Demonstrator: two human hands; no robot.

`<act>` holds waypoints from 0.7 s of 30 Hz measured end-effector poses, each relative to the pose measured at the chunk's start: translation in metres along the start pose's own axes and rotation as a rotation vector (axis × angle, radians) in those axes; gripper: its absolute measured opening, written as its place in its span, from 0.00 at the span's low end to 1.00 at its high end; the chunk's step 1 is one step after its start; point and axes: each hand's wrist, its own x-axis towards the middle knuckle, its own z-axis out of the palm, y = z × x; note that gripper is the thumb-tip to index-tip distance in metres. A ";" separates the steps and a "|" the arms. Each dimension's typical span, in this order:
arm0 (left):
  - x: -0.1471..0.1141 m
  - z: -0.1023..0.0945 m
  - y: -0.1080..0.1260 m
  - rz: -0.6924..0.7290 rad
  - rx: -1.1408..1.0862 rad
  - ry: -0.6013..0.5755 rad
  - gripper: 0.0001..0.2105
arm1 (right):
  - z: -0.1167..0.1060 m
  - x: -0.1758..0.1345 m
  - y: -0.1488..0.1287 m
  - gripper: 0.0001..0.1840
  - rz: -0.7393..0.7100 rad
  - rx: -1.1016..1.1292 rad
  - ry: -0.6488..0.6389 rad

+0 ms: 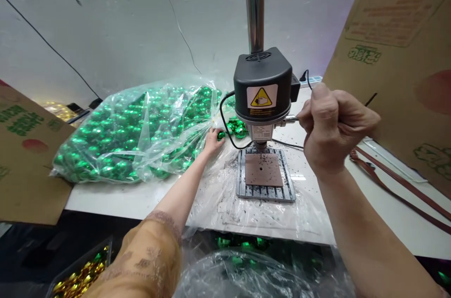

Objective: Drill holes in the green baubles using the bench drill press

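My right hand (327,129) is wrapped in a fist round the metal feed lever (291,119) of a small black drill press (262,84). Left of the machine, my left hand (213,142) is at the mouth of a clear plastic bag (141,124) full of shiny green balls. Its fingers are curled on a shiny green ball (221,135). More green balls (237,128) lie loose beside it, behind the machine's cable. Under the chuck, a brown board (259,176) with a small hole rests on the slotted metal base (289,191). Dark shavings are scattered over both.
Cardboard boxes stand at the left (31,166) and right (398,53). A brown strap (398,185) lies on the white table (310,223). Below its front edge are a clear plastic bag (260,272) with green balls and a container of gold balls (82,274).
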 end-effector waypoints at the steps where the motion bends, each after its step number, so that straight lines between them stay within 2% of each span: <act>1: -0.005 -0.002 0.000 -0.020 -0.046 0.000 0.14 | 0.000 0.000 0.000 0.20 -0.004 -0.002 -0.004; 4: -0.030 -0.007 0.005 -0.099 -0.230 -0.016 0.17 | 0.000 0.000 0.000 0.20 -0.017 0.009 -0.007; 9: -0.091 -0.012 0.030 -0.276 -0.858 -0.146 0.21 | 0.001 -0.002 -0.002 0.20 -0.005 0.027 0.004; 12: -0.118 -0.005 0.049 -0.218 -0.860 -0.220 0.25 | 0.000 -0.003 -0.003 0.20 0.003 0.030 0.005; 14: -0.127 0.005 0.058 -0.154 -0.817 -0.222 0.28 | 0.000 -0.004 -0.002 0.20 0.006 0.042 -0.002; 18: -0.126 0.028 0.068 -0.046 -0.732 -0.199 0.27 | -0.002 -0.004 0.000 0.22 0.023 0.037 -0.019; 21: -0.119 0.039 0.069 0.010 -0.642 -0.207 0.25 | -0.003 -0.004 0.002 0.24 0.046 -0.004 -0.033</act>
